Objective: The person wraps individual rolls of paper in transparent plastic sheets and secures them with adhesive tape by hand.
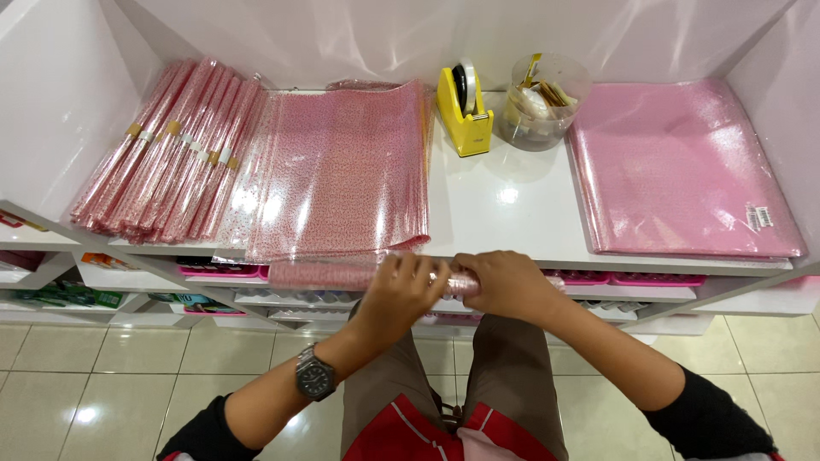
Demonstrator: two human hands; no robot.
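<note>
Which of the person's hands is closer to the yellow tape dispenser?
Right. The right hand grips the rolled pink sheet almost straight below the tape dispenser; the left hand grips it further left.

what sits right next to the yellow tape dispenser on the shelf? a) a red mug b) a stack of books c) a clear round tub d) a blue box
c: a clear round tub stands just right of the tape dispenser at the back of the white shelf.
</note>
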